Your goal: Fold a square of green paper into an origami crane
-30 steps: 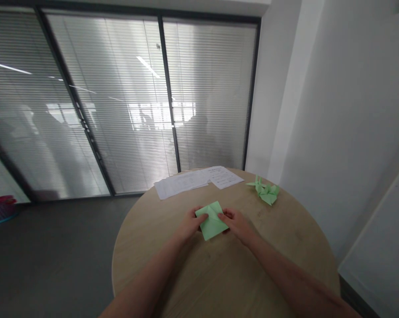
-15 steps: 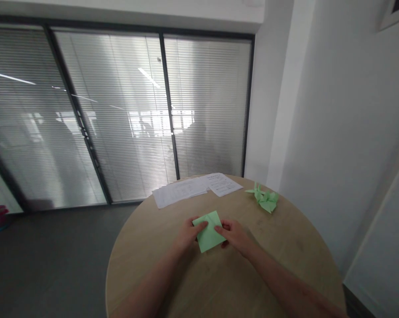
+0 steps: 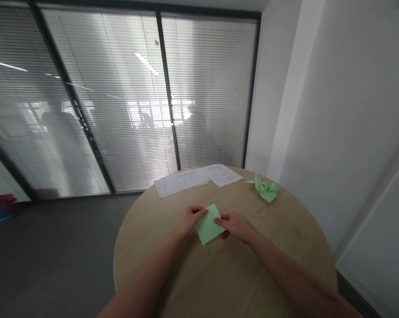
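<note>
Between my two hands is a folded square of green paper (image 3: 210,229), tilted so that one corner points toward me. My left hand (image 3: 190,219) pinches its upper left edge, thumb on top and the other fingers partly hidden behind. At its right edge my right hand (image 3: 234,224) grips it, thumb lying on the face and fingertips underneath. Several folded green paper shapes (image 3: 265,190) lie in a cluster at the table's far right; some look like origami cranes.
A round wooden table (image 3: 252,274) spreads below my hands. Printed white sheets (image 3: 182,182) lie along its far edge. Behind stands a glass partition with blinds (image 3: 209,97), and a white wall (image 3: 351,110) rises on the right. A red basket (image 3: 1,207) is on the floor at left.
The view has tipped slightly downward. The left thumb has shifted toward the paper's upper edge, and the crease or flap seen near the top no longer shows. Both hands still hold the paper.
</note>
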A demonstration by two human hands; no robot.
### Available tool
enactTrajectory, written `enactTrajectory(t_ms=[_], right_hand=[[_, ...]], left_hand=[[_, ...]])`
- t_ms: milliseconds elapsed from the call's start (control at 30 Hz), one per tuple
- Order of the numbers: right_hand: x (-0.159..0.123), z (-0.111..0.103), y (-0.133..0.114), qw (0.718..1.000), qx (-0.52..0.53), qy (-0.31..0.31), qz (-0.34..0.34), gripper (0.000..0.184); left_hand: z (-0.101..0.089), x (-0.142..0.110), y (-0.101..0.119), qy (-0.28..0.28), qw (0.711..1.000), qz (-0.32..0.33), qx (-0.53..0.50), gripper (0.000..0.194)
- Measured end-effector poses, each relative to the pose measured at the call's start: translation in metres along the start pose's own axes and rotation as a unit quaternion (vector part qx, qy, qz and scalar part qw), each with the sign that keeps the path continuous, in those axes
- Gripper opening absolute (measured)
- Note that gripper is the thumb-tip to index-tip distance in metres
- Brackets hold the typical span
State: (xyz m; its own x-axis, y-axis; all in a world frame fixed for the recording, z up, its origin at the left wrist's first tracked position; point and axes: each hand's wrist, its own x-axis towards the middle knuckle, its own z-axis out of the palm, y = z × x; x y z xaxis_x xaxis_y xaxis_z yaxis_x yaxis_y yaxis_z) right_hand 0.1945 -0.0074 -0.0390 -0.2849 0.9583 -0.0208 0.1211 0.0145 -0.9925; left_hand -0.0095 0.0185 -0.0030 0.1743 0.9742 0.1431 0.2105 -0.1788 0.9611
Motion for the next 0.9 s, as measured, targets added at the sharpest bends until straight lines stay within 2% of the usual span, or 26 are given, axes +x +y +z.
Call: enactTrajectory(t_ms=[200,433,700,900], right_hand=[[0.0005,-0.0018,0.0034,0.999,0.028,-0.02,0.026,0.035],[0.0022,-0.0028,0.0025,0.999,0.03,0.001,0.022,0.034],[-0.0013,-0.0025,0.0013,0.999,0.022,-0.025,0.028,0.039],[0.0012,-0.0048,0.0056,0.999,0.007,-0.031,0.025,0.042]], left_hand=[[-0.0024,0.0006,-0.0038,0.023,1.0,-0.008,-0.011,0.038],[-0.0022,-0.0041,-0.0056,-0.001,0.999,-0.041,-0.014,0.05],[-0.0086,0.0016,-0.0091,0.029,0.999,-0.024,-0.012,0.048],[-0.0078,0.0011,-0.0064,0.004,0.999,-0.027,-0.019,0.051]])
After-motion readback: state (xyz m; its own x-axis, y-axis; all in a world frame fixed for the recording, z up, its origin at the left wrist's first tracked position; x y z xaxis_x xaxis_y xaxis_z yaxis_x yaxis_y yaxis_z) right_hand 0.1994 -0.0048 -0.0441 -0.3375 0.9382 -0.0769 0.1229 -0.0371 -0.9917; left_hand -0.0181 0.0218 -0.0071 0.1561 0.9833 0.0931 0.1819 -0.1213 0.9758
